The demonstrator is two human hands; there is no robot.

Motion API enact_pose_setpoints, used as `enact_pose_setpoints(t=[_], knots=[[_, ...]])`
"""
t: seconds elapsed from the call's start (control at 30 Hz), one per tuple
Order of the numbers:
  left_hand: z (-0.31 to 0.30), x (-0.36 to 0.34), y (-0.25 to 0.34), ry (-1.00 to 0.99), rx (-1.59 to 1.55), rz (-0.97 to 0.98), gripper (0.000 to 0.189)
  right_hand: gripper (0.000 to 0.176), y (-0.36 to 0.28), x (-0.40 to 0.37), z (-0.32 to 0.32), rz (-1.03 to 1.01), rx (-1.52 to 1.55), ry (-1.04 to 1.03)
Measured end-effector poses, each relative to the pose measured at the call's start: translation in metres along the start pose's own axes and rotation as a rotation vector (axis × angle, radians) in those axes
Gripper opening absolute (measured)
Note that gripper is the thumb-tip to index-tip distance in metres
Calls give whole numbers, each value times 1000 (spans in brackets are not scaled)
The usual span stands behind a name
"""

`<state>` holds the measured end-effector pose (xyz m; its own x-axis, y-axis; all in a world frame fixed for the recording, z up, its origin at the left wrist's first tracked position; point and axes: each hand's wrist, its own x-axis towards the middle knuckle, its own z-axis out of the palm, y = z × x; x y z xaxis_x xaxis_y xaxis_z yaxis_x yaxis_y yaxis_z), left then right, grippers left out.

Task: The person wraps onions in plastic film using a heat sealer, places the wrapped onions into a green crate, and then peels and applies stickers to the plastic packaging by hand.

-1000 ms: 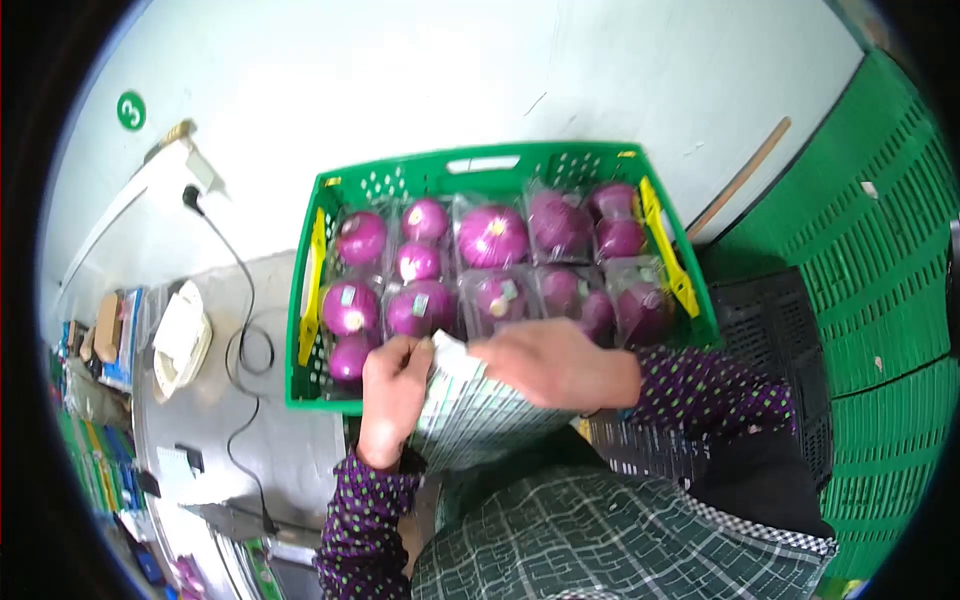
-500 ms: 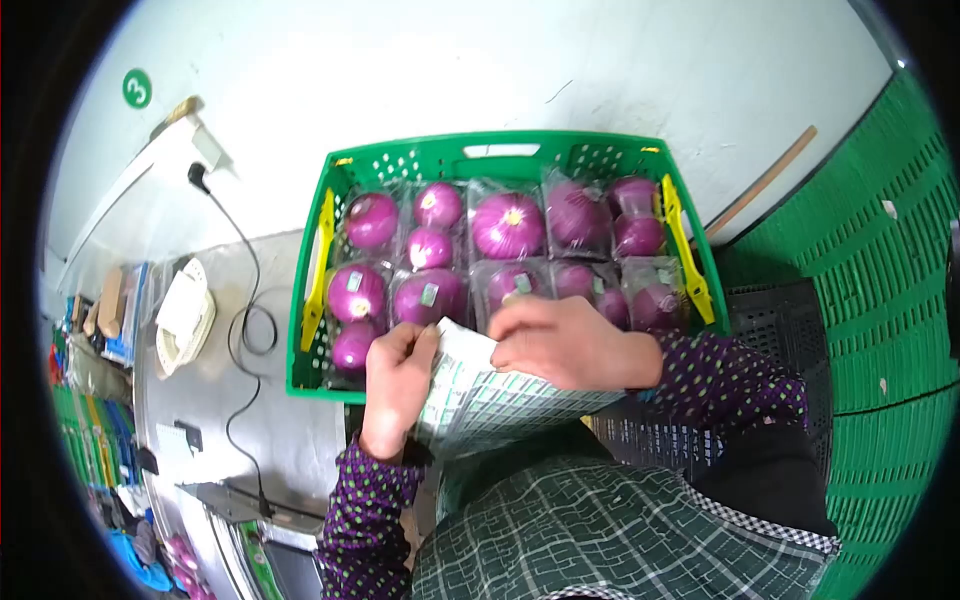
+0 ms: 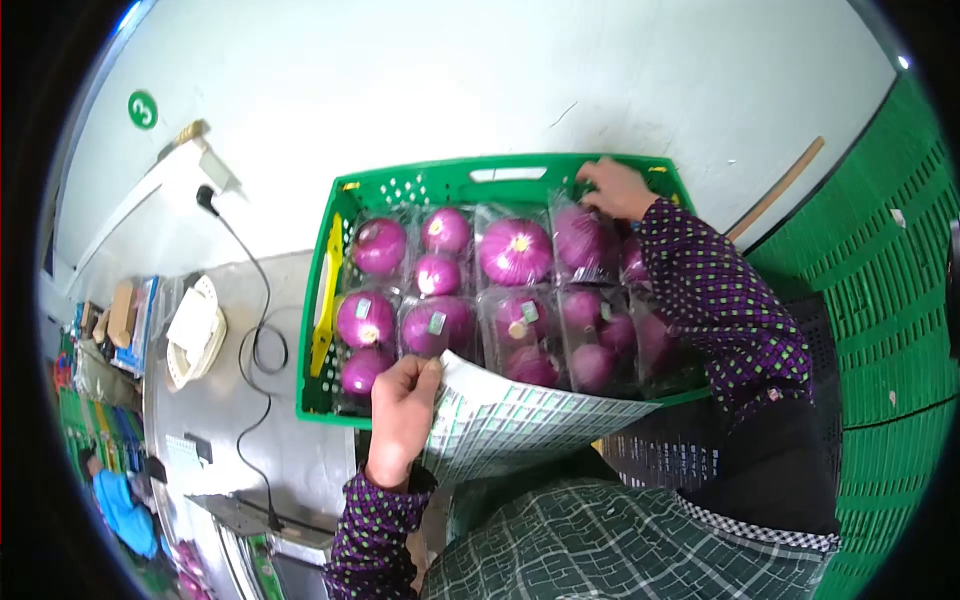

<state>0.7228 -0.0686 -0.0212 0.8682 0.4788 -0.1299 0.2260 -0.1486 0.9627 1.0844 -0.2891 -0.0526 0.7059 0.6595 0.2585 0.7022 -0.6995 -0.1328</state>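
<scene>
My left hand point(image 3: 402, 408) is closed on the corner of a sheet of printed labels point(image 3: 530, 410), thumb on top. The sheet bends over the near side of a green crate point(image 3: 330, 412). Inside the crate, purple onions point(image 3: 515, 250) sit in clear plastic packs, and several front ones bear small labels. My right hand point(image 3: 618, 190) reaches to the back right of the crate, over a packed onion point(image 3: 585, 240). Its fingers are bent and apart above the pack; anything small at the fingertips is hidden. The right sleeve covers some packs.
A metal table point(image 3: 300, 450) carries a white basket point(image 3: 200, 345) and a black cable point(image 3: 262, 375) at left. A pale wall point(image 3: 500, 80) stands behind the crate. Green crates point(image 3: 890, 330) are stacked at right. A person in blue point(image 3: 125, 510) is at the far lower left.
My right hand has moved from the label sheet to the back right of the crate. My left hand still holds the sheet, and the view has shifted slightly.
</scene>
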Motion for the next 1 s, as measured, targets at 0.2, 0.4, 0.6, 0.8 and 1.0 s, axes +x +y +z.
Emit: enact_pose_setpoints(t=[0.2,0.4,0.6,0.8,1.0], knots=[[-11,4,-1,24,44,-10,23,23,-157,-79,-87,-216,962,-441],[-10,3,-7,-12,-37,-21,22,30,-198,-131,-71,-629,674,-142],[-11,5,-8,-27,18,30,20,32,-198,-145,-74,-858,376,207],[-10,4,-6,-49,40,46,21,18,-186,-138,-91,-705,719,-31],[-10,3,-5,-61,-17,12,21,10,23,-56,-98,43,114,-213]])
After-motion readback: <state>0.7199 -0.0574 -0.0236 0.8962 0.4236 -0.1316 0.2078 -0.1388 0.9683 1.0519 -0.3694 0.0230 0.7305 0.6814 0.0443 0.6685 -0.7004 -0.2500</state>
